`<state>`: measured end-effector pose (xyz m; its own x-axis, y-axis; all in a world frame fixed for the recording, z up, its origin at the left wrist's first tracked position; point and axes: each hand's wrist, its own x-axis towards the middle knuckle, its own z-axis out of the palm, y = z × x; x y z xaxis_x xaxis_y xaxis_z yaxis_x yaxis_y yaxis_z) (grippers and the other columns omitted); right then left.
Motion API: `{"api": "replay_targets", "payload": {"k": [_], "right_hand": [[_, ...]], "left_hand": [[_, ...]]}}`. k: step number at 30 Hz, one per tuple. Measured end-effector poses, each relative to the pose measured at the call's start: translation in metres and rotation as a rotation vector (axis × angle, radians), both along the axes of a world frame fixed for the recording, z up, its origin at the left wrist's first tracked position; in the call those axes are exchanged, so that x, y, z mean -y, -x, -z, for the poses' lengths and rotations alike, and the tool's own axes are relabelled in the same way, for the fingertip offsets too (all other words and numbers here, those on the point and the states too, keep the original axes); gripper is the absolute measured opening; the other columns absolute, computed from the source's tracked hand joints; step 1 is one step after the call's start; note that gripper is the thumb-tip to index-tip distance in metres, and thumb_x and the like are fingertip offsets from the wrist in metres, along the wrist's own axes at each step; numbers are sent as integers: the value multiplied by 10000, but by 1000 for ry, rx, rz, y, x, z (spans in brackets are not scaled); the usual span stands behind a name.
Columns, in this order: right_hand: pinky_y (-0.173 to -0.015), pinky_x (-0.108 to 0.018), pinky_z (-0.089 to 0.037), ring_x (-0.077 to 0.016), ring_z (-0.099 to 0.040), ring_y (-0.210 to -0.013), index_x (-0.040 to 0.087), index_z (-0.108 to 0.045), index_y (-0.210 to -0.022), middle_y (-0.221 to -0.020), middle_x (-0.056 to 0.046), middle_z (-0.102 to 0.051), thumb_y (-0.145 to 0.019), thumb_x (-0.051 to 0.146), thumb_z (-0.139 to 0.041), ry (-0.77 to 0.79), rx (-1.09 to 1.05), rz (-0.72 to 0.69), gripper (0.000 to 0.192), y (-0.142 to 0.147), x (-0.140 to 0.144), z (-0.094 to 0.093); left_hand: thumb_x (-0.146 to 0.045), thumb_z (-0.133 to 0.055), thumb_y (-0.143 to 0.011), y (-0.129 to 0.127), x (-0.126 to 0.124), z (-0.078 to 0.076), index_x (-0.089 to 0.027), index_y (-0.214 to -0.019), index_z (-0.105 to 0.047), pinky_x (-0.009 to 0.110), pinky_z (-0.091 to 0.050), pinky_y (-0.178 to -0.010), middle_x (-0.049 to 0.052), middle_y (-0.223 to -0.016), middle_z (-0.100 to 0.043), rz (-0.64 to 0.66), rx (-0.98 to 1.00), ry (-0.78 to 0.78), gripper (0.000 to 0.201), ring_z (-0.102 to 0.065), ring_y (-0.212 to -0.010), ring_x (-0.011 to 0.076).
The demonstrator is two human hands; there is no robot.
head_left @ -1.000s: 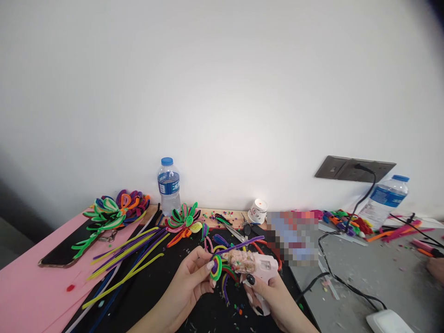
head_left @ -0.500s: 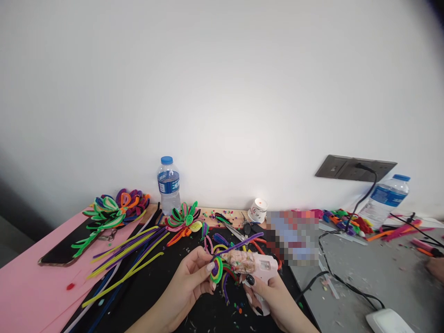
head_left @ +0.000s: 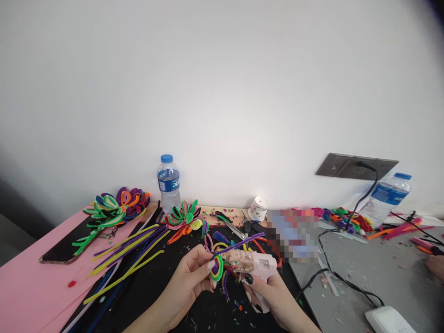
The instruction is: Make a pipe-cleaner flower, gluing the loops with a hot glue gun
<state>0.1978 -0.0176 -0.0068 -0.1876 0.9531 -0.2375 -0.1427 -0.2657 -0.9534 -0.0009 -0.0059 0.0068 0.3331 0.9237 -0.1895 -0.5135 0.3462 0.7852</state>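
Between thumb and fingers, my left hand (head_left: 194, 273) pinches a coiled pipe-cleaner piece (head_left: 217, 269) with green, yellow and purple rings. A purple pipe cleaner (head_left: 243, 241) runs up to the right from it. My right hand (head_left: 265, 296) is wrapped round the handle of a pale pink glue gun (head_left: 265, 264), whose front part is crusted with glue and bits. The gun's nose points left at the coiled piece; whether they touch I cannot tell. Bent pipe cleaners (head_left: 225, 284) lie beneath, partly hidden by the gun and my hands.
Pipe-cleaner flowers (head_left: 118, 206) and a phone (head_left: 64, 245) lie at left. A water bottle (head_left: 169, 185), scissors (head_left: 236, 230) and a paper cup (head_left: 258, 209) are along the wall. Black cables (head_left: 342, 280) cross the grey table at right, where another person's hand (head_left: 436, 266) shows.
Both hands keep their holds and stay almost in place. The view has shifted very slightly; little else differs.
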Motion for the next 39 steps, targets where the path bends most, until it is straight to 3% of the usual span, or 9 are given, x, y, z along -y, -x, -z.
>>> {"api": "replay_targets", "payload": {"k": [12,20,39], "right_hand": [[-354,-180,-269,-29,-317,-335,153,-510,-675,-457,62,-478,-619,508,-710,-1,-49,-45,411,0,1,0],[-348,-166,-284,-29,-337,-333,144,-536,-801,-454,57,-505,-621,501,-714,16,-49,-43,438,-1,1,-1],[-321,-169,-275,-30,-317,-310,143,-544,-787,-422,69,-483,-584,506,-737,12,-88,-14,458,-3,1,12]], "left_hand": [[-259,-700,-709,0,1,0,-183,-710,-474,185,-406,-483,-52,-619,-548,-1,-8,2,238,-537,-504,73],[-244,-684,-729,0,1,-1,-185,-719,-469,185,-424,-492,-55,-618,-544,-1,-14,3,223,-540,-507,69],[-260,-707,-704,1,-1,-1,-183,-721,-476,177,-422,-495,-55,-626,-537,-48,-15,18,244,-513,-507,55]]}}
